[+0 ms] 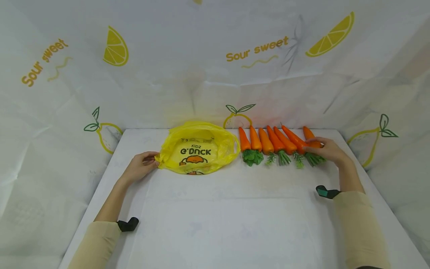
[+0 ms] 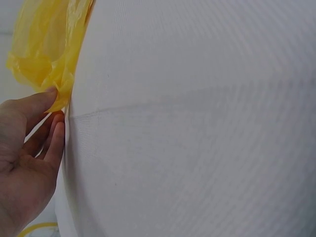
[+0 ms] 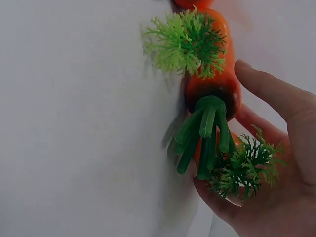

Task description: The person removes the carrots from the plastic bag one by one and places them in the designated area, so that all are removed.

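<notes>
A yellow plastic bag [image 1: 196, 168] with a duck print lies at the back of the table, its mouth spread wide. At its left corner, my left hand [image 1: 142, 166] pinches the bag between thumb and fingers; the left wrist view shows the same yellow plastic [image 2: 42, 64] above the left hand [image 2: 29, 153]. To the bag's right, several orange toy carrots [image 1: 267, 142] lie in a row, green tops towards me. My right hand [image 1: 329, 149] curls round the rightmost carrot [image 1: 308, 132]. Its thumb is by the neighbouring carrot with thick green stems [image 3: 212, 94], which partly hides the fingers.
A white cloth-covered table [image 1: 221, 224] stretches in front of the bag and carrots. Behind it hangs a white curtain [image 1: 188, 86] printed with lemons and lettering. A black strap mount [image 1: 128, 225] sits on the left wrist and another mount [image 1: 327, 192] on the right.
</notes>
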`<action>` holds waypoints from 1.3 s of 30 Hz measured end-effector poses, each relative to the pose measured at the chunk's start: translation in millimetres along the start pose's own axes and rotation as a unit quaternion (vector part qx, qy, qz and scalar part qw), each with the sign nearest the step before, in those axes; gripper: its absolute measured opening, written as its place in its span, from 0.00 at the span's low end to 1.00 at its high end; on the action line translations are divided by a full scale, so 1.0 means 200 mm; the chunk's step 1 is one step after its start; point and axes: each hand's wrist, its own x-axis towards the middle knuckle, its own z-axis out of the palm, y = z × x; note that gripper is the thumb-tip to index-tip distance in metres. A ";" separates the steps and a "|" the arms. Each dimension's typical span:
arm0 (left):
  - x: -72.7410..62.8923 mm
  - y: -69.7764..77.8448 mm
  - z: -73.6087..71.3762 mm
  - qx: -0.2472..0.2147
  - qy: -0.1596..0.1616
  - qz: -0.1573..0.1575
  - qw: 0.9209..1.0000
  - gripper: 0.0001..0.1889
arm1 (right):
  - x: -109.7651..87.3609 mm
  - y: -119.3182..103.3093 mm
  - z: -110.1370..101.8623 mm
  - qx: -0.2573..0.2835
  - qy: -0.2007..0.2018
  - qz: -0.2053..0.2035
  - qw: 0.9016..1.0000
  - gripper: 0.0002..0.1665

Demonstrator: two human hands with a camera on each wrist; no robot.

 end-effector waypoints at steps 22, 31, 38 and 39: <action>0.00 -0.01 0.00 0.003 0.003 0.001 1.000 0.26 | -0.02 -0.03 0.08 -0.013 0.067 -0.019 0.997 0.47; 0.01 -0.01 0.01 0.004 0.005 0.003 1.000 0.26 | -0.03 -0.04 0.13 0.021 0.113 -0.058 0.992 0.37; 0.01 -0.01 0.01 0.008 0.003 0.007 1.000 0.26 | -0.03 -0.03 0.13 0.057 0.135 -0.071 0.987 0.35; 0.01 -0.01 0.01 0.010 0.003 0.005 1.000 0.26 | -0.03 -0.04 0.13 0.070 0.135 -0.072 0.986 0.35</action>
